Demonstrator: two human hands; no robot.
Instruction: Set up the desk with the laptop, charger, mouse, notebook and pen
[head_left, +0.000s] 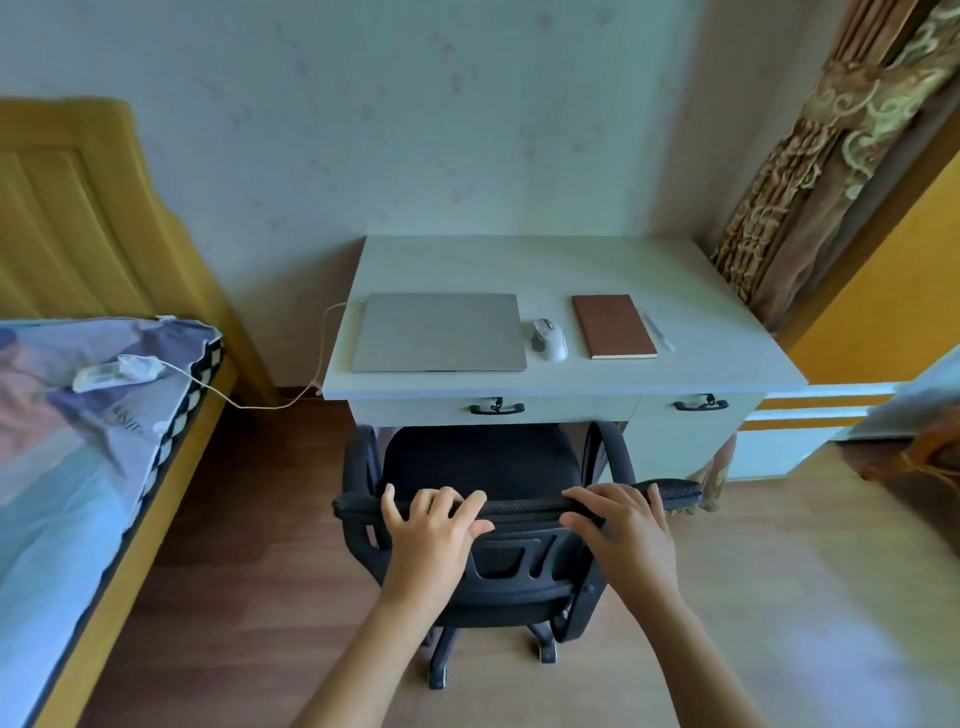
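Gripping the top edge of the black chair with both hands, we are curling our left hand and right hand over its backrest. On the white worktop the closed laptop is lying at the left, the mouse just beside it, then the brown notebook with the pen along its right edge. The charger is sitting on the bed, its cable trailing to the laptop.
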